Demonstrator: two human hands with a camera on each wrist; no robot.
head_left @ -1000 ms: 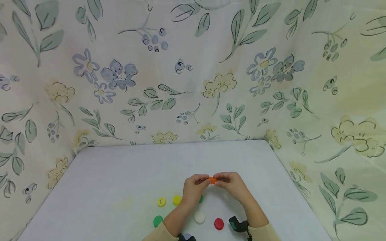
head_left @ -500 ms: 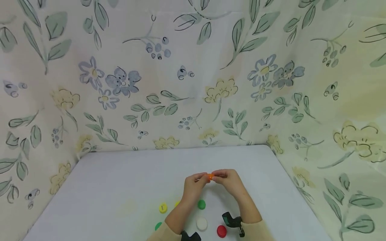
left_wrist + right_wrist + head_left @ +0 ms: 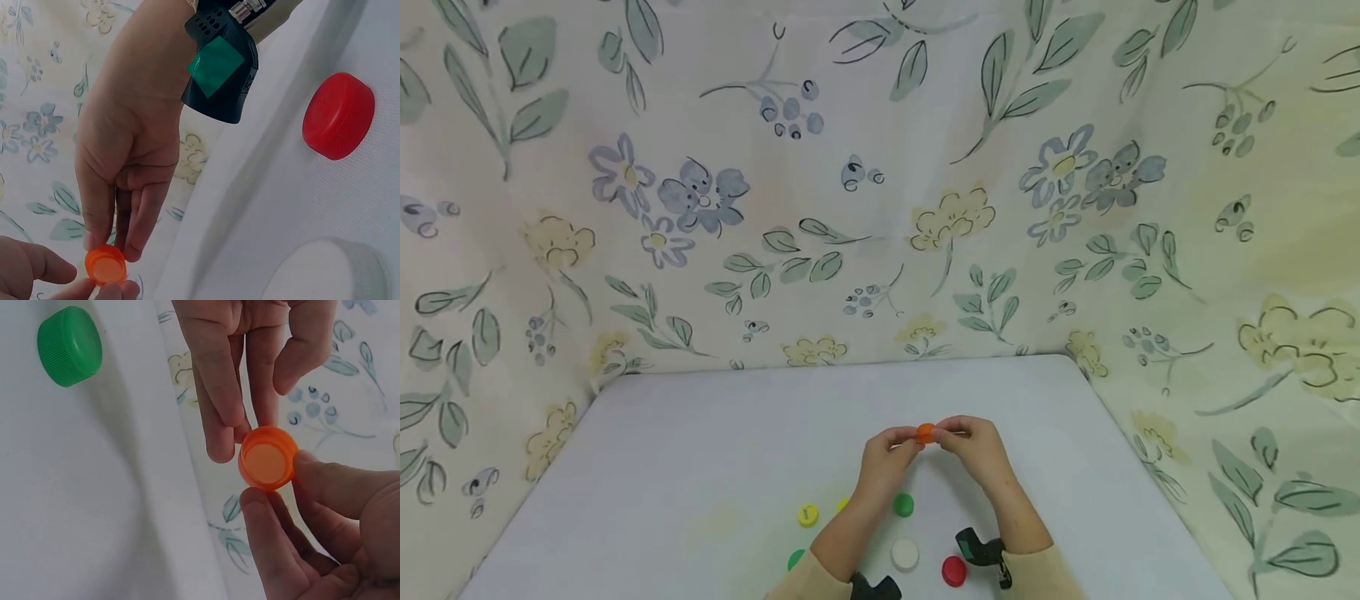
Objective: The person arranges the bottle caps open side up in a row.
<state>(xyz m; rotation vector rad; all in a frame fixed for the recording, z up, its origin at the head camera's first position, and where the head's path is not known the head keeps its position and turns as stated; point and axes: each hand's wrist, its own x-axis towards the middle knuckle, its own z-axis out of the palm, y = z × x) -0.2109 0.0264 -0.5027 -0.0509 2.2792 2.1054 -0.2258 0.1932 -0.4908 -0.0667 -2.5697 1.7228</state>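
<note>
An orange bottle cap [image 3: 926, 433] is held up between both hands over the far half of the table. My right hand [image 3: 981, 450] pinches it between thumb and fingers, as the right wrist view shows. A finger of my left hand [image 3: 880, 462] reaches the cap's opposite side, while the left thumb stands apart from it. The cap's hollow inside [image 3: 265, 462] faces the right wrist camera. In the left wrist view, the right hand's fingertips [image 3: 131, 253] touch the cap's rim.
On the white table [image 3: 700, 442] lie a red cap [image 3: 954, 572], a white cap [image 3: 905, 554], a green cap [image 3: 903, 505] and a yellow cap [image 3: 808, 515]. Another yellow and another green cap [image 3: 796, 558] are partly behind the left arm. Floral cloth [image 3: 880, 250] surrounds the table.
The orange cap has turned between the fingers, and more of its round face shows in the head view. Both hands have risen slightly in that view, which itself has shifted a little.
</note>
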